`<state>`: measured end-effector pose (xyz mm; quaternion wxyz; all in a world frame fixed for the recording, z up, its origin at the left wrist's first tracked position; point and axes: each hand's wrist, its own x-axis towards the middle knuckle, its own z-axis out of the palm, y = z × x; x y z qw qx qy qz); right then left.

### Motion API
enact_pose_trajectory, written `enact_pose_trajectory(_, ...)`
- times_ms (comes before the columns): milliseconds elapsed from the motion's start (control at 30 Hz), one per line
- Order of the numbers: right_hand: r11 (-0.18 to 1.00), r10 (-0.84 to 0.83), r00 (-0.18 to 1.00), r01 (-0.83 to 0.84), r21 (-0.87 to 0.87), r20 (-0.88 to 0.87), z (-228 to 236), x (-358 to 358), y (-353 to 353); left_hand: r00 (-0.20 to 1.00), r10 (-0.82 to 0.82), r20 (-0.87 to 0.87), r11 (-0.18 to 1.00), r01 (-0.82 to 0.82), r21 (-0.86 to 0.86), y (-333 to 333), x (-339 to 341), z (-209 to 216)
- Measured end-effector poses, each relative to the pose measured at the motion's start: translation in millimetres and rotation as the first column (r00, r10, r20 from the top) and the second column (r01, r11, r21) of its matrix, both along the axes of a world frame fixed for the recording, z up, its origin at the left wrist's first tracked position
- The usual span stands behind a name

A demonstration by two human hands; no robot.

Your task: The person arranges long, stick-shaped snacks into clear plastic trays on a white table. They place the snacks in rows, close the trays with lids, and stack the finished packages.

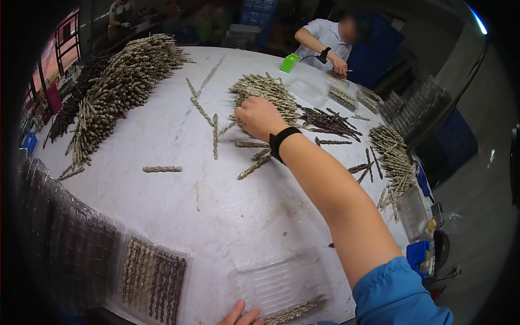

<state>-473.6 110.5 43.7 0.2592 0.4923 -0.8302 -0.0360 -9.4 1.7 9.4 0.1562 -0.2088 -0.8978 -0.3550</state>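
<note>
My right hand [261, 116] reaches across the table to the near left edge of a pile of pale, twisted sticks [265, 86]. Its fingers are curled closed, and what they may hold is hidden. A few loose pale sticks [252, 168] lie below that wrist. At the lower edge, my left hand [241, 315] shows only partly, its fingers apart beside a clear ribbed plastic tray [271, 281]. Several pale sticks [295, 311] lie along that tray's near side. Left of it stands a filled tray [154, 281] with pale and dark twisted sticks in rows.
A big heap of sticks [124, 81] covers the far left. Stacked clear trays [65, 238] stand at the near left. Dark sticks [330, 122] lie right of my right hand, with another pale pile [392, 157] beyond. Across the table a person [327, 40] works near a green box [290, 62].
</note>
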Motion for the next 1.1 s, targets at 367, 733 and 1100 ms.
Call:
enact_pose_trajectory(367, 0.892, -0.447, 0.801, 0.433, 0.131, 0.398, -3, 22, 72, 1.000, -0.021, -0.013, 1.000, 0.021, -0.005, -2, 4, -4)
enact_pose_trajectory(733, 0.914, -0.393, 0.816, 0.396, 0.085, 0.425, -22, 38, 68, 1.000, 0.013, -0.017, 1.000, -0.013, -0.017, 2, 6, -3)
enact_pose_trajectory(1100, 0.904, -0.420, 0.748, 0.293, 0.312, 0.514, -11, 168, 73, 0.997, 0.015, 0.081, 0.998, -0.010, -0.054, 1, 8, -5)
